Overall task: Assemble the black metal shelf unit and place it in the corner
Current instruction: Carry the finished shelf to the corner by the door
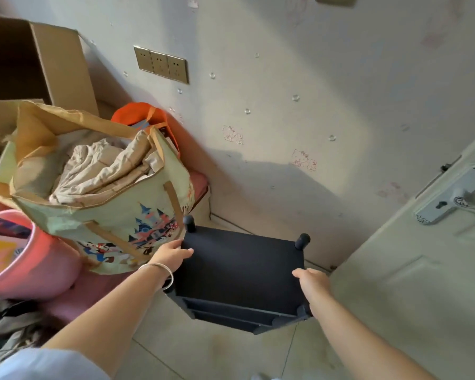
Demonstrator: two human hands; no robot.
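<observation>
Black metal shelf unit [242,267] sits by the wall between one cartoon-print bag [104,204] and one door [422,270]. Two hands: left hand [170,255] and right hand [313,283] each grip a top-panel edge. Two corner posts visible at back.

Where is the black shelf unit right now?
The black shelf unit sits low in the head view, held between the left hand and right hand, between the cartoon-print bag and the door.
</observation>
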